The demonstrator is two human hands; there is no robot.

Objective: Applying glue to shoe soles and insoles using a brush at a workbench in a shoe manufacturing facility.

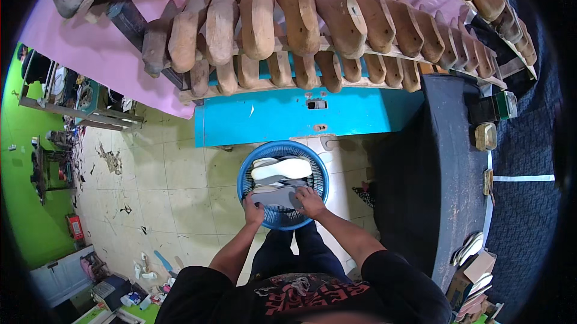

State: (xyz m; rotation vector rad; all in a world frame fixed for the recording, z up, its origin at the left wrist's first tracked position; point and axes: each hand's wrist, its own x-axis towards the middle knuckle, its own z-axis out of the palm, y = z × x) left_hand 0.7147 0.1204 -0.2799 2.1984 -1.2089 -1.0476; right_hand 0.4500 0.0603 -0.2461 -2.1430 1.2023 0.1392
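Note:
A blue plastic basket (325,171) stands in front of my legs with several shoe soles in it. My left hand (253,211) grips the left end of a grey shoe sole (273,198), thumb toward the middle. At the sole's right end, my right hand (310,202) has its fingers over the top. The grey sole lies crosswise over the near half of the basket; whether it rests on the pile beneath cannot be told. Just beyond it, a white sole (281,169) lies on top of the other soles.
Wooden shoe lasts (258,21) line the rack ahead, above a turquoise panel (258,120). A dark-covered table (415,162) runs along my right, with a cardboard box (475,273) of soles near its end. Scraps lie on the tiled floor (153,171) to the left.

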